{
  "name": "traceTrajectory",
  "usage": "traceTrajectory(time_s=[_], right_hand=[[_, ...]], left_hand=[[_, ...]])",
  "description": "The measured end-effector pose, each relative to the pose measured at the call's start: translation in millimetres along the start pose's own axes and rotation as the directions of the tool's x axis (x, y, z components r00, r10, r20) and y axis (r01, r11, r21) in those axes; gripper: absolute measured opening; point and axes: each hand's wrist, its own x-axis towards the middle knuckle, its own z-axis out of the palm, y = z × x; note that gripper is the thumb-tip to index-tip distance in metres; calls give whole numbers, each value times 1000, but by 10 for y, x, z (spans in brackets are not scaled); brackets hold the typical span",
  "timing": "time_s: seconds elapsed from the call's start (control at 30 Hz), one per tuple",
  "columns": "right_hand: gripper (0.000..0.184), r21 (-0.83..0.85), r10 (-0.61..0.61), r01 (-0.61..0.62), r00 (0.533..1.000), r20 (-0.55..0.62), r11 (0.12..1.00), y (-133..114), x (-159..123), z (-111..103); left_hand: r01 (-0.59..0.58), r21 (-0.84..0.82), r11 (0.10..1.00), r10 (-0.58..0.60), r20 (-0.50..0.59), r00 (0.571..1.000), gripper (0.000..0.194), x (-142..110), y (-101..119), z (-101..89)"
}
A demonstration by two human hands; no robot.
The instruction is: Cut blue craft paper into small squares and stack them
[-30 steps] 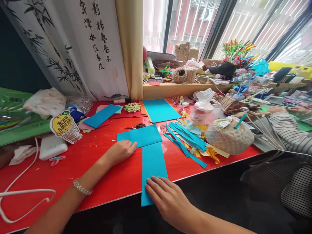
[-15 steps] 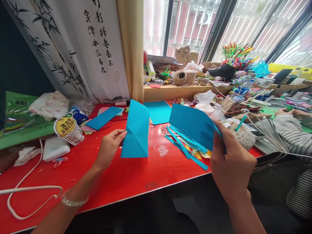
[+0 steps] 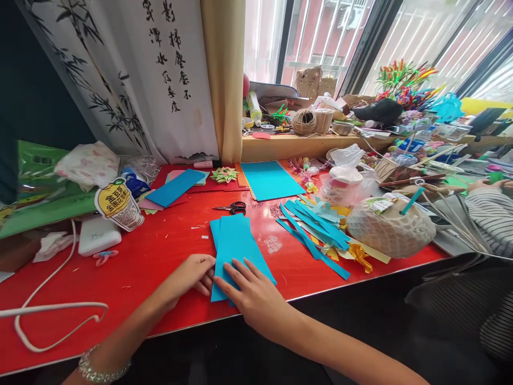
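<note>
Overlapping pieces of blue paper [image 3: 234, 238] lie fanned on the red table near its front edge. My right hand [image 3: 256, 297] rests on the top piece, palm down with fingers spread. At the left edge of the same paper is my left hand [image 3: 198, 274], its fingers curled and closed on that edge; the fingertips are partly hidden. Just beyond the paper lie black scissors [image 3: 232, 207]. A stack of blue sheets [image 3: 272, 181] sits farther back, and cut blue strips [image 3: 316, 222] are heaped to the right.
A netted coconut [image 3: 390, 227] with a straw stands at the right, beside a white plastic bag [image 3: 347, 176]. On the left are a power bank [image 3: 99, 235], a white cable [image 3: 60, 306] and another blue piece [image 3: 175, 188]. A co-worker's striped sleeve [image 3: 491, 208] shows at far right.
Both hands have come down and together, bringing the two raised blue pieces onto the table. My right hand has let go and flattened over them. The scissors are now visible.
</note>
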Motion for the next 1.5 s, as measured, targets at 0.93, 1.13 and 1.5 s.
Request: traceTrajectory(time_s=[0.93, 1.13, 1.5], right_hand=[[39, 190, 218, -254, 957, 191, 948, 1127, 407, -479], [28, 521, 313, -369, 929, 195, 770, 1488, 1136, -145], [35, 960, 377, -280, 891, 252, 20, 1411, 1033, 140]], left_hand=[[-188, 703, 686, 433, -187, 881, 42, 1123, 71, -681], [-372, 409, 833, 452, -116, 885, 24, 1008, 112, -733], [-658, 154, 738, 634, -494, 595, 29, 894, 193, -826]])
